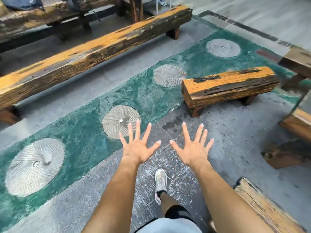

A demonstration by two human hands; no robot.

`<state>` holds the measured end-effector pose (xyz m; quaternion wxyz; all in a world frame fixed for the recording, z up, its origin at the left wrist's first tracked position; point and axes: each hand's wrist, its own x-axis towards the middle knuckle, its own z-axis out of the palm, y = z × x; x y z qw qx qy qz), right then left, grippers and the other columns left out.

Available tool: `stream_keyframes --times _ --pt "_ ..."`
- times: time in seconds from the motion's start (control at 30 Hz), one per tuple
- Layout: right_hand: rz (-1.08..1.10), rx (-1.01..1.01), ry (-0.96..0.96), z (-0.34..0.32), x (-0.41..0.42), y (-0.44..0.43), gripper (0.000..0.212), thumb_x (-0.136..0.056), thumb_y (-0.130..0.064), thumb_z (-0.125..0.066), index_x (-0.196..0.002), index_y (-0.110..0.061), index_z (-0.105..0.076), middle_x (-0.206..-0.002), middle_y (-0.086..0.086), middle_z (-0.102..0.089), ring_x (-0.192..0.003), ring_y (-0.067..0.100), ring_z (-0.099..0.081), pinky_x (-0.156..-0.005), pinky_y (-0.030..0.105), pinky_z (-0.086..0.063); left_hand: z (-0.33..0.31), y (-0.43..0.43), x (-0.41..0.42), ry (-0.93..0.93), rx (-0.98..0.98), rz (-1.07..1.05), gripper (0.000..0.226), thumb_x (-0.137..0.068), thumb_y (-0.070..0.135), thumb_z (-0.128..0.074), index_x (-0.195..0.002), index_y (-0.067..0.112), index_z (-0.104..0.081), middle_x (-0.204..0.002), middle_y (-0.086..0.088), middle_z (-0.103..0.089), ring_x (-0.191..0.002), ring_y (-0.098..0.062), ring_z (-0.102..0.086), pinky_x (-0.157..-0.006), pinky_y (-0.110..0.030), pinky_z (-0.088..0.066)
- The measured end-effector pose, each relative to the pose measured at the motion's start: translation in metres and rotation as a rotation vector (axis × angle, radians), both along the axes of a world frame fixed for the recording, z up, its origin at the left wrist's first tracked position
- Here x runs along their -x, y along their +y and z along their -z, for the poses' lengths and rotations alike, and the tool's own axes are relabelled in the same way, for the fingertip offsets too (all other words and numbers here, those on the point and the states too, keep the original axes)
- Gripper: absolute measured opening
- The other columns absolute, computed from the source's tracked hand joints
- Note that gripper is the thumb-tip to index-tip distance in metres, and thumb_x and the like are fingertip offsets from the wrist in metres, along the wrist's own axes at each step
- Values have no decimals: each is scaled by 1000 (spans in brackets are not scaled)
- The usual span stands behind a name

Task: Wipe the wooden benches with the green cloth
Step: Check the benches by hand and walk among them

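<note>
My left hand (138, 147) and my right hand (193, 147) are stretched out in front of me, palms down, fingers spread wide, holding nothing. They hover above the stone floor. A long wooden bench (94, 47) of orange and dark weathered timber runs diagonally across the upper left. A short wooden bench (228, 84) stands at the right, beyond my right hand. The corner of another wooden bench (262, 207) shows at the lower right. No green cloth is in view.
A green floor strip (80, 135) with round stone millstones (34, 166) set in it crosses the floor. More timber pieces (296, 121) stand at the right edge. A rough wooden table (33, 15) sits at the top left. My foot in a grey shoe (160, 182) is on the grey paving.
</note>
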<state>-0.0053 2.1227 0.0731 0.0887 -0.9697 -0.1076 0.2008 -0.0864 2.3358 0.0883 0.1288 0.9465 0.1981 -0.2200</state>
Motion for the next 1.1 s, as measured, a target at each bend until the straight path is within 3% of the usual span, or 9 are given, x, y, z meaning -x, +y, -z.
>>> stream_keyframes --times 0.17,0.43,0.47,0.63,0.83,0.9,1.0,1.03,1.1 --pt "37 -1 17 -2 -124 35 92 -84 -95 -11 -144 -53 44 -160 23 44 -155 46 27 -121 72 10 -6 27 -124 9 9 26 89 -80 96 -1 -150 54 33 -155 3 53 -145 -33 45 -116 -73 19" --pt "129 -51 34 -18 -235 83 94 -85 -93 -15 -152 -51 36 -161 23 43 -156 46 25 -121 69 13 -15 67 -253 -7 21 55 90 -79 96 -2 -151 54 33 -152 5 57 -145 -31 46 -117 -73 16" --pt "154 -39 42 -13 -280 90 94 -86 -93 -17 -153 -51 34 -161 23 42 -156 45 25 -120 69 13 -8 76 -308 10 13 119 91 -78 97 -2 -150 54 33 -152 4 57 -145 -31 46 -117 -73 15" --pt "245 -37 58 -1 -330 95 93 -86 -93 -19 -151 -54 35 -163 24 40 -157 45 24 -121 70 11 3 92 -372 18 15 167 93 -75 98 -2 -150 55 33 -152 5 57 -147 -31 44 -116 -73 18" --pt "456 -31 59 13 -495 131 94 -86 -93 -20 -153 -53 32 -166 23 35 -158 44 21 -122 69 9 17 131 -579 24 50 371 91 -79 97 -4 -150 55 33 -150 4 58 -146 -32 45 -115 -72 22" --pt "522 -18 75 16 -497 128 94 -85 -94 -18 -151 -54 35 -165 23 36 -158 44 21 -123 69 9 18 129 -585 27 13 439 91 -80 96 -5 -151 54 32 -149 4 59 -146 -32 45 -115 -72 21" --pt "542 -6 84 14 -548 144 93 -84 -95 -15 -149 -54 38 -164 22 39 -158 44 22 -123 69 11 16 149 -647 26 26 474 91 -81 96 -8 -150 55 33 -146 5 60 -148 -32 43 -116 -73 17" --pt "591 -36 104 17 -596 156 93 -84 -95 -15 -149 -54 38 -164 22 39 -157 44 22 -122 68 12 16 158 -707 35 21 518 91 -80 96 -7 -150 55 33 -145 5 61 -148 -32 42 -116 -73 18" --pt "566 -32 78 11 -610 164 93 -85 -95 -17 -148 -55 38 -164 21 40 -157 43 23 -122 68 12 10 168 -725 24 -1 533 91 -79 97 -7 -149 56 35 -144 6 62 -147 -32 44 -116 -73 17"
